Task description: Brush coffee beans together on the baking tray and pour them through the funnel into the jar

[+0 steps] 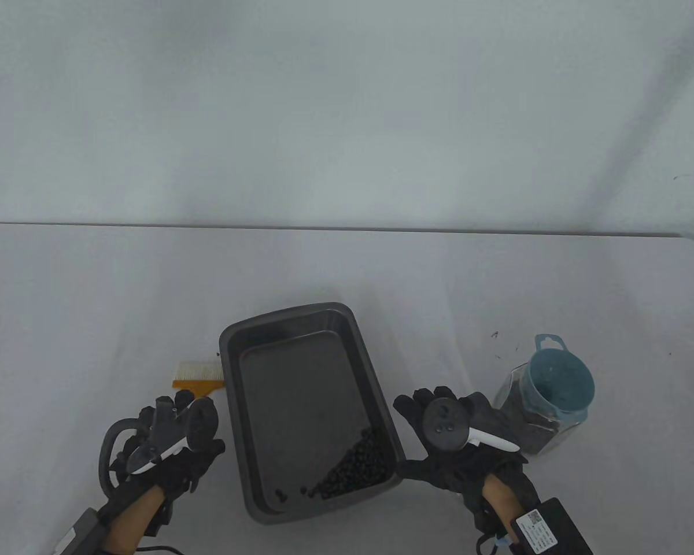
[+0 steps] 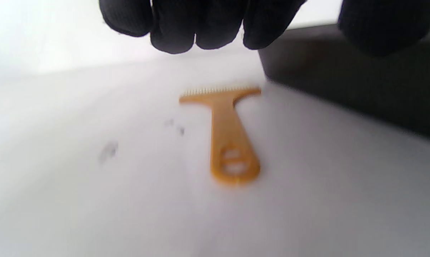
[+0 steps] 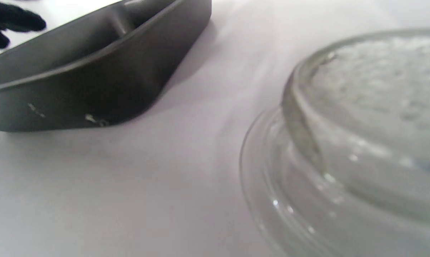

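Note:
A dark baking tray (image 1: 231, 347) lies at the table's middle, with coffee beans (image 1: 358, 462) heaped in its near right corner and a few loose ones (image 1: 280, 493) beside the heap. An orange brush (image 1: 199, 378) with white bristles lies flat just left of the tray; the left wrist view shows the brush (image 2: 229, 135) bare on the table. My left hand (image 1: 170, 425) hovers over the handle end, its fingers (image 2: 200, 25) hanging loosely and holding nothing. My right hand (image 1: 439, 416) is between the tray and the jar (image 1: 515, 404), empty. A blue funnel (image 1: 558, 381) sits in the jar.
A clear glass lid (image 3: 343, 142) lies on the table close to my right hand, seen only in the right wrist view, near the tray's outer wall (image 3: 93, 82). Small dark specks (image 1: 506, 347) dot the table behind the jar.

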`<state>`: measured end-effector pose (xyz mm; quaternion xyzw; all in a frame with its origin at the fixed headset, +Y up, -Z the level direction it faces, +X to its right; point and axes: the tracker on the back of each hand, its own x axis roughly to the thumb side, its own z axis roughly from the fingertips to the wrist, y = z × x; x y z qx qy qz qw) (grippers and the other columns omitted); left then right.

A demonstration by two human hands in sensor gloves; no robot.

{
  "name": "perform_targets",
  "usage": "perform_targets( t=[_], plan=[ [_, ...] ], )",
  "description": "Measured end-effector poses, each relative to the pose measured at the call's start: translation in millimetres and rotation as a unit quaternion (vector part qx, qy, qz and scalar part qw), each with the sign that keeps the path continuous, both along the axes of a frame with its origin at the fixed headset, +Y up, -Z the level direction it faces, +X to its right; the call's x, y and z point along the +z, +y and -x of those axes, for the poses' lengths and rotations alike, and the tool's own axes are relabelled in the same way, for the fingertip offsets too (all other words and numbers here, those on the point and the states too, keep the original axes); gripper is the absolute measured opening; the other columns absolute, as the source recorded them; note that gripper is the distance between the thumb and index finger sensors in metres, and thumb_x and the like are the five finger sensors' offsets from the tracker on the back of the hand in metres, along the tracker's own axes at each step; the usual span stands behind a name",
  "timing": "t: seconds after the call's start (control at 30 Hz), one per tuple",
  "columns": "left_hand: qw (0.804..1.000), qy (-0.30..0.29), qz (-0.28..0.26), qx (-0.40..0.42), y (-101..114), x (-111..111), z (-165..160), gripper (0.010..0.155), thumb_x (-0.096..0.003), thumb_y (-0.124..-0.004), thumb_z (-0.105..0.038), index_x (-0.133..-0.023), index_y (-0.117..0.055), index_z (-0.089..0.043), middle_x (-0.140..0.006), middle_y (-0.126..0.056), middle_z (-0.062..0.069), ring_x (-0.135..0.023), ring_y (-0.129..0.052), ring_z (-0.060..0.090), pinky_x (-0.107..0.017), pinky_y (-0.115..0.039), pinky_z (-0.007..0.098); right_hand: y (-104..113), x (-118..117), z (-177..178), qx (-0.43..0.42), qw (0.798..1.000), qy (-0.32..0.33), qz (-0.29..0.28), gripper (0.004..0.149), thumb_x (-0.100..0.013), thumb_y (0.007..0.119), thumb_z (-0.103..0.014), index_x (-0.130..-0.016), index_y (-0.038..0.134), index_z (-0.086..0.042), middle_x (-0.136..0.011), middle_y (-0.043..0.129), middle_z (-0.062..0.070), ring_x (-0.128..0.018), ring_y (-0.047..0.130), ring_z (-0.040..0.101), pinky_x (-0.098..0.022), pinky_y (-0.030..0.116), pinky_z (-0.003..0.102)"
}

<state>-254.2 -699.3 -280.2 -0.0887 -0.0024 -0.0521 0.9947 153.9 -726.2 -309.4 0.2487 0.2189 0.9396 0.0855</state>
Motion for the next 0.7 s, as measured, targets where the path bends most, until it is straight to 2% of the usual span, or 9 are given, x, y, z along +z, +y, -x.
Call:
perform_targets(
  t=[0.17,0.27,0.37,0.5,0.6,0.7],
  plan=[
    [0.993,-0.051,-0.095,0.048,34.0,12.4,-17.8,0.082,-0.0362,-0.067,-0.072,-0.108,-0.057,-0.033,-0.117,-0.059,0.005,-0.111,-0.067,0.035,-0.079,-0.059,0.058,-0.2,0.1,0.6,0.002,1.0,0.0,0.001,0.095,-0.034,0.062,-0.072,-0.097,0.001,-0.036,-0.112,0.013,0.021,-0.1,0.011,0.054,-0.066,0.018,0.073],
    [0.989,-0.089,-0.107,0.048,40.3,17.2,-36.4,0.084,-0.0363,-0.065,-0.074,-0.11,-0.05,-0.037,-0.12,-0.051,0.005,-0.115,-0.058,0.038,-0.08,-0.053,0.061,0.0,0.2,0.6,0.002,1.0,-0.001,-0.001,0.095,-0.034,0.062,-0.072,-0.097,0.001,-0.036,-0.112,0.013,0.021,-0.1,0.011,0.054,-0.066,0.018,0.073],
    [0.988,-0.125,-0.093,0.017,37.7,21.0,-57.9,0.087,-0.0361,-0.061,-0.078,-0.112,-0.038,-0.041,-0.124,-0.038,0.006,-0.118,-0.043,0.042,-0.082,-0.043,0.064,0.0,0.3,0.3,0.003,1.0,-0.003,-0.003,0.095,-0.034,0.062,-0.072,-0.097,0.001,-0.036,-0.112,0.013,0.021,-0.1,0.011,0.054,-0.066,0.019,0.073],
    [0.986,-0.155,-0.067,0.011,25.1,23.7,-74.9,0.09,-0.0356,-0.058,-0.08,-0.112,-0.029,-0.044,-0.125,-0.027,0.005,-0.119,-0.034,0.044,-0.082,-0.038,0.065,0.2,0.0,-1.0,0.002,1.0,-0.006,-0.002,0.095,-0.034,0.062,-0.072,-0.097,0.001,-0.036,-0.112,0.013,0.021,-0.1,0.011,0.054,-0.066,0.019,0.073],
    [0.988,-0.146,-0.042,0.014,10.9,22.9,-75.8,0.095,-0.0337,-0.057,-0.084,-0.112,-0.019,-0.044,-0.125,-0.019,0.005,-0.119,-0.027,0.047,-0.082,-0.034,0.067,0.3,-0.5,-2.8,0.001,1.0,-0.009,-0.003,0.095,-0.034,0.062,-0.072,-0.097,0.001,-0.035,-0.112,0.013,0.021,-0.1,0.011,0.054,-0.066,0.019,0.073],
    [0.995,-0.092,0.024,-0.009,-6.9,15.1,-70.0,0.103,-0.0316,-0.057,-0.087,-0.11,-0.008,-0.042,-0.124,-0.014,0.01,-0.117,-0.026,0.051,-0.081,-0.036,0.069,-0.2,-1.7,-5.1,0.002,1.0,-0.012,0.0,0.095,-0.034,0.062,-0.072,-0.097,0.001,-0.036,-0.112,0.013,0.021,-0.1,0.011,0.054,-0.066,0.019,0.073]
  ],
)
